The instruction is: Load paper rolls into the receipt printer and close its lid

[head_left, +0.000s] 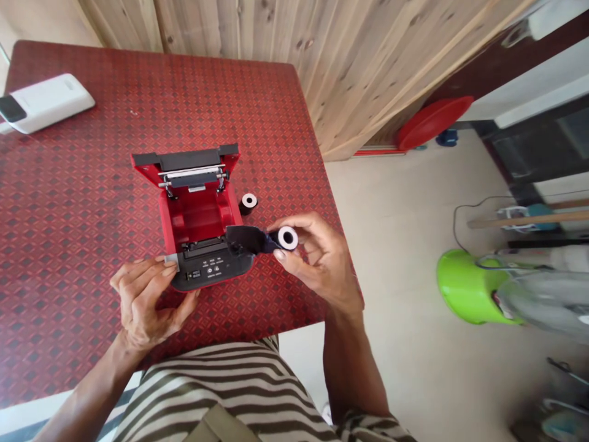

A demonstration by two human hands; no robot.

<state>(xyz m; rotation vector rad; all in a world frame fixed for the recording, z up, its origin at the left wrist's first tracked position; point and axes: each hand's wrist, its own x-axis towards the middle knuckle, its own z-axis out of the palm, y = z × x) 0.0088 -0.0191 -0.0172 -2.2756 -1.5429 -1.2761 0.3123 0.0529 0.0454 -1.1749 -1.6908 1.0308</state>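
A small red and black printer (pixel 202 215) stands on the table with its lid (pixel 193 172) raised, and its red roll compartment (pixel 197 212) shows nothing inside. My left hand (pixel 147 298) grips the printer's front left corner, fingers on top and thumb at the front edge. Between the thumb and fingers of my right hand (pixel 322 261) is a small black roll (pixel 280 238) with a white ring-shaped end. A loose black strip (pixel 243 238) runs from this roll to the printer's right edge. A second black roll (pixel 248 204) with a white end stands beside the printer.
The table (pixel 276 123) has a red patterned top and its right edge is near my right forearm. A white device (pixel 53 103) lies at the far left. Wooden panelling (pixel 257 31) rises behind the table. A green bucket (pixel 460 285) stands on the floor at right.
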